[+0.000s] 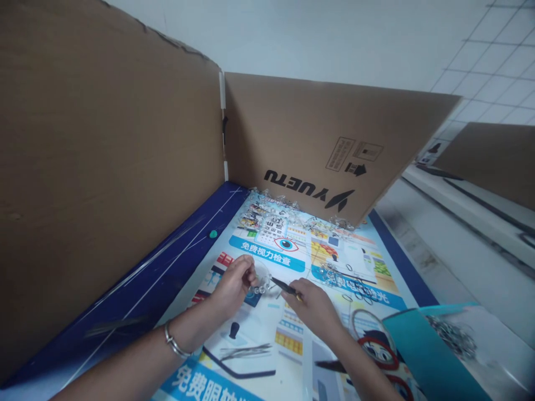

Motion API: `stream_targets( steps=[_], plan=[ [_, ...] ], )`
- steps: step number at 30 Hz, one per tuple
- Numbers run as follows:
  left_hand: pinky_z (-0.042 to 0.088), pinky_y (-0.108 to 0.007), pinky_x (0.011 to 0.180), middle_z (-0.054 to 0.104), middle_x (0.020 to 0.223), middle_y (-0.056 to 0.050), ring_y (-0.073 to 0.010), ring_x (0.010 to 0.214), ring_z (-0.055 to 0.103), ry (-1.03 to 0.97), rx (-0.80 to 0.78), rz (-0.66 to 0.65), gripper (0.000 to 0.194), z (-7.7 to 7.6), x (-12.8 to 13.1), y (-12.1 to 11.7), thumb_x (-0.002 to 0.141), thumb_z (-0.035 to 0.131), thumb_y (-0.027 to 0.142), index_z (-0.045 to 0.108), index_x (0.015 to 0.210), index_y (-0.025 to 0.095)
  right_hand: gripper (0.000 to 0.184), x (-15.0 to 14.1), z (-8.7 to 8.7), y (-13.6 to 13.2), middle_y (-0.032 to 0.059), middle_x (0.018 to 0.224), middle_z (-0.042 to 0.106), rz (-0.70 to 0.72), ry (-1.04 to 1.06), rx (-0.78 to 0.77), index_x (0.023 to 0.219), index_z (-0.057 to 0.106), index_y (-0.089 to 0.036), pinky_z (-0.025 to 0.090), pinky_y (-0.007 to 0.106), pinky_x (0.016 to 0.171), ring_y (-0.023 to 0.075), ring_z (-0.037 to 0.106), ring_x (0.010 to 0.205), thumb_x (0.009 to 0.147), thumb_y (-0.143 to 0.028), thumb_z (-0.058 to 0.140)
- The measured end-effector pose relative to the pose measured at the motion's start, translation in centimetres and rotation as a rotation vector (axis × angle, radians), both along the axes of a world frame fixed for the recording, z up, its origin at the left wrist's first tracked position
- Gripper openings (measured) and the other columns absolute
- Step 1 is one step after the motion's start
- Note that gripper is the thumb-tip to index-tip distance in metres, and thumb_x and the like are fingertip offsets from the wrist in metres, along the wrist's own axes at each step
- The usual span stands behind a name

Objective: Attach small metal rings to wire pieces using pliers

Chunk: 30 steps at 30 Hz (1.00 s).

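Note:
My left hand (237, 283) is closed, its fingertips pinching a small wire piece with clear round beads (259, 289). In my right hand (315, 305) is a pair of pliers (285, 286) with dark, narrow jaws. The jaw tips point left and meet or nearly meet the beaded wire piece; whether they grip it I cannot tell. Below the hands, a bundle of thin straight wires (246, 352) lies on the printed sheet (288, 356). Red-handled scissors (378, 351) lie partly behind my right forearm, one dark blade showing to its left.
Cardboard panels (292, 133) wall off the left and back. Many small clear wire pieces (267, 214) lie along the back, with dark rings (363, 292) at the right. A teal-edged box (422, 353) holds tangled metal pieces (455, 337). A green bead-like object (213, 234) sits left.

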<state>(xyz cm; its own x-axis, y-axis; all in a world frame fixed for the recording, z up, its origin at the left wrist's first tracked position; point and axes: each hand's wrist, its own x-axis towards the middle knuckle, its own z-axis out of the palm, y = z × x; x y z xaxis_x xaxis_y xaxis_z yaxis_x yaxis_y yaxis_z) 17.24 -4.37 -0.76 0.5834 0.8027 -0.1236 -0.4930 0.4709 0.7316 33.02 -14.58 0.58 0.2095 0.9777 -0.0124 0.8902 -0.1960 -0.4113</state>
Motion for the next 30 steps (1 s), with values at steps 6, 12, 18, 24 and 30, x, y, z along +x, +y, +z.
stream_targets(
  steps=[6, 12, 18, 24, 30],
  plan=[
    [0.03, -0.019, 0.046, 0.041, 0.057, 0.005, -0.0052, 0.048, 0.038, 0.052, -0.039, -0.198, 0.013, -0.3, -0.1, -0.6, 0.074, 0.054, 0.021, 0.045, 0.065, 0.016, 0.025, -0.3, 0.2, 0.0, 0.001, 0.07, 0.055, 0.004, 0.004, 0.003, 0.064, 0.051, -0.02, 0.03, 0.023, 0.058, 0.014, 0.05, 0.068, 0.081, -0.038, 0.045],
    [0.024, -0.017, 0.042, 0.042, 0.059, 0.004, -0.0035, 0.045, 0.036, 0.129, -0.182, -0.297, 0.013, -0.9, -0.1, 0.1, 0.07, 0.057, 0.022, 0.047, 0.068, 0.015, 0.023, 0.4, 0.4, -0.1, 0.0014, 0.071, 0.056, 0.029, 0.035, -0.011, 0.068, 0.058, -0.021, 0.031, 0.023, 0.059, 0.0143, 0.051, 0.068, 0.079, -0.039, 0.047],
    [0.018, -0.017, 0.04, 0.038, 0.058, 0.005, -0.0025, 0.043, 0.032, 0.141, -0.212, -0.337, 0.013, -0.9, -0.2, 0.4, 0.07, 0.056, 0.022, 0.046, 0.066, 0.014, 0.024, 2.2, 0.8, -0.1, -0.0008, 0.064, 0.055, 0.052, 0.248, 0.0, 0.066, 0.059, -0.019, 0.032, 0.023, 0.056, 0.0133, 0.049, 0.062, 0.075, -0.041, 0.051],
    [0.015, -0.019, 0.04, 0.038, 0.056, 0.005, -0.0025, 0.041, 0.03, 0.175, -0.138, -0.544, 0.014, -0.6, -0.3, -0.8, 0.07, 0.055, 0.021, 0.045, 0.064, 0.014, 0.032, 1.0, -0.1, 0.4, 0.0009, 0.08, 0.058, -0.039, 0.78, 0.152, 0.096, 0.058, -0.019, 0.038, 0.025, 0.064, 0.0154, 0.051, 0.073, 0.073, -0.042, 0.055],
    [0.019, -0.018, 0.041, 0.039, 0.056, 0.005, -0.0027, 0.042, 0.031, 0.167, -0.187, -0.52, 0.011, -1.0, -0.2, -1.1, 0.069, 0.055, 0.02, 0.047, 0.065, 0.014, 0.023, -0.8, -0.4, 0.2, -0.0034, 0.062, 0.048, -0.065, 0.971, 0.08, 0.072, 0.057, -0.017, 0.033, 0.022, 0.057, 0.0098, 0.041, 0.06, 0.071, -0.04, 0.059]
  ],
)
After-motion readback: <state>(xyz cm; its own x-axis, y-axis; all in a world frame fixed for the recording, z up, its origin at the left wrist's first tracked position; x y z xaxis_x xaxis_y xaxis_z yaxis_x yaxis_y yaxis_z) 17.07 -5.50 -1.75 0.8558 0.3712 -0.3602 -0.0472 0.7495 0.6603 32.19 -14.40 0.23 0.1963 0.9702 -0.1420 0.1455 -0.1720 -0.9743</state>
